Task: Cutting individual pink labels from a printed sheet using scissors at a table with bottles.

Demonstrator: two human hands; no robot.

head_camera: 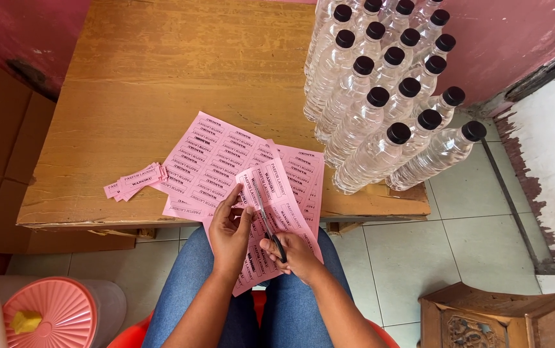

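The left hand pinches a thin pink label sheet over the person's lap, at the near edge of a worn wooden table. The right hand grips slim scissors, blades cutting into the sheet. On the table, far right, about seventeen clear ribbed plastic bottles with black caps; left, one small pile of cut labels. Pale floor tiles.

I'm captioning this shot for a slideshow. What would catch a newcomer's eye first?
The pink label sheet at centre, held by the left hand while the right hand cuts it with scissors. Next, the block of clear black-capped bottles on the wooden table, upper right. A small pile of cut labels lies at left.
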